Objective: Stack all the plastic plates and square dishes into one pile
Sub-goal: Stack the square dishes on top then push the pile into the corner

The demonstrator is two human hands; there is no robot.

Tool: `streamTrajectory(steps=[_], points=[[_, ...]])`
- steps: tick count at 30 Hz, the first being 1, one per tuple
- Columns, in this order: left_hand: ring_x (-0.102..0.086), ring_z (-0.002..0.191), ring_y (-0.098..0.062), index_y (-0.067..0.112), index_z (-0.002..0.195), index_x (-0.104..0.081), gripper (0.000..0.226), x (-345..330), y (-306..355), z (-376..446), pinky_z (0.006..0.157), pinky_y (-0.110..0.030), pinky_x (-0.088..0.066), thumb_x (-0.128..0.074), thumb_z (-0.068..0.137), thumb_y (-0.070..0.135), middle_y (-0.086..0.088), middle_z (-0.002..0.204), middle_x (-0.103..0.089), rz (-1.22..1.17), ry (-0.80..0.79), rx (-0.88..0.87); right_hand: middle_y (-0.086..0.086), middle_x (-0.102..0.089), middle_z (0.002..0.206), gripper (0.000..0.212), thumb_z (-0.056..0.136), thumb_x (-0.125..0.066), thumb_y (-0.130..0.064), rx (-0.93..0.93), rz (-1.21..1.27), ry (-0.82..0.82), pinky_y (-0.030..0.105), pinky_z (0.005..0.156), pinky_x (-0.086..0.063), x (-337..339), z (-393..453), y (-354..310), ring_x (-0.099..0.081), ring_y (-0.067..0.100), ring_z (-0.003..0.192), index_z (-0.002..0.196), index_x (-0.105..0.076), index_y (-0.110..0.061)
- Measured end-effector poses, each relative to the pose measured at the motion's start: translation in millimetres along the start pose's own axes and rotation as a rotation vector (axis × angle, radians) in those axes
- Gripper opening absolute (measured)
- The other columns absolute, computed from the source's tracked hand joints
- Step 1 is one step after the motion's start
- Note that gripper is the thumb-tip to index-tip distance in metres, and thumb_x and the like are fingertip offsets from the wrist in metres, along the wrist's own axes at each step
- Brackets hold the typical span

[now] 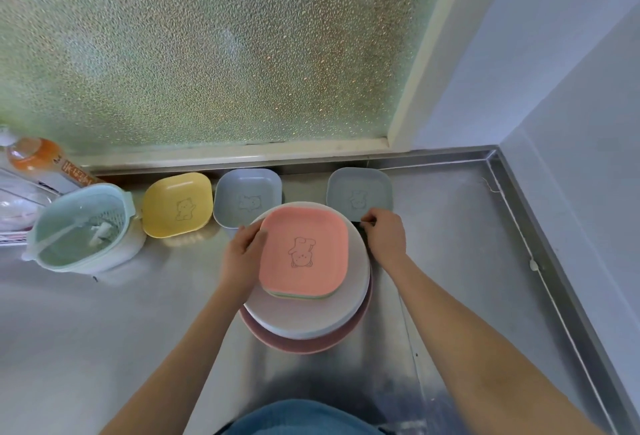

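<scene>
Left hand [244, 251]: we're gripping the pink square plastic dish [304, 252] topping our round-plate pile [304, 316].
Right hand [386, 235]: pinching the right grey square dish [358, 192] rim.
Risk: off-centre squares may slide.

Pink bear-printed dish [304, 254]; yellow dish [177, 205] beyond.

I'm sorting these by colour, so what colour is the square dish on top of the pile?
Pink, with a line-drawn bear: the top square dish, clearest in the head view.
</scene>
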State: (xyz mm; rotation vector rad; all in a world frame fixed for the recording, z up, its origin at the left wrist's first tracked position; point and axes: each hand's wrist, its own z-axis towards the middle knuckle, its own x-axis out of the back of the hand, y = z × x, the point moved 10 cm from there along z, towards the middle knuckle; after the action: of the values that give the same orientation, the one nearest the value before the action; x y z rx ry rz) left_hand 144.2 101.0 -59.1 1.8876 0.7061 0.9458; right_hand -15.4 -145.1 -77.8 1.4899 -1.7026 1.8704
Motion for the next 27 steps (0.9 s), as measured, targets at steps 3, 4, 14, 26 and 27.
streamTrajectory(steps=[3,4,14,26,27], points=[[-0.059,0.097,-0.019,0.041,0.105,-0.065,0.024,0,0,-3,0.085,-0.037,-0.047,-0.046,0.093,0.034,0.001,0.105,-0.066,0.024,0.009,-0.010,0.005,-0.064,0.082,0.013,0.089,-0.053,-0.008,0.061,0.039,0.098,0.032,0.064,-0.046,19,-5,-19,-0.058,0.024,0.078,0.079,-0.062,-0.008],[-0.059,0.098,-0.019,0.041,0.106,-0.065,0.025,1,0,-4,0.083,-0.036,-0.047,-0.045,0.093,0.034,0.002,0.105,-0.066,0.023,0.018,-0.014,0.004,-0.063,0.082,0.013,0.090,-0.052,-0.009,0.086,0.047,0.138,0.031,0.064,-0.045,27,-8,-27,-0.058,0.022,0.078,0.080,-0.061,-0.009],[-0.058,0.105,-0.021,0.027,0.115,-0.065,0.027,3,-1,-9,0.097,-0.040,-0.045,-0.048,0.094,0.030,0.000,0.105,-0.065,-0.049,0.033,-0.004,-0.002,-0.064,0.079,0.004,0.082,-0.063,-0.009,0.548,0.187,0.270,0.016,0.063,-0.037,49,-126,-104,-0.052,0.012,0.077,0.082,-0.063,-0.013],[-0.045,0.117,-0.012,0.022,0.137,-0.044,0.040,-6,17,-22,0.094,-0.025,-0.039,-0.038,0.098,0.023,0.005,0.128,-0.049,-0.131,-0.060,-0.021,-0.007,-0.070,0.079,0.006,0.081,-0.066,-0.021,0.676,0.024,0.007,0.034,0.067,-0.048,9,-167,-101,-0.063,0.014,0.075,0.084,-0.071,-0.019],[-0.044,0.116,-0.010,0.023,0.140,-0.040,0.042,-7,15,-22,0.092,-0.023,-0.038,-0.037,0.098,0.020,0.007,0.127,-0.047,-0.113,-0.057,-0.032,-0.006,-0.071,0.079,0.009,0.082,-0.066,-0.023,0.659,0.085,-0.034,0.033,0.067,-0.050,9,-163,-100,-0.063,0.009,0.074,0.085,-0.072,-0.018]])
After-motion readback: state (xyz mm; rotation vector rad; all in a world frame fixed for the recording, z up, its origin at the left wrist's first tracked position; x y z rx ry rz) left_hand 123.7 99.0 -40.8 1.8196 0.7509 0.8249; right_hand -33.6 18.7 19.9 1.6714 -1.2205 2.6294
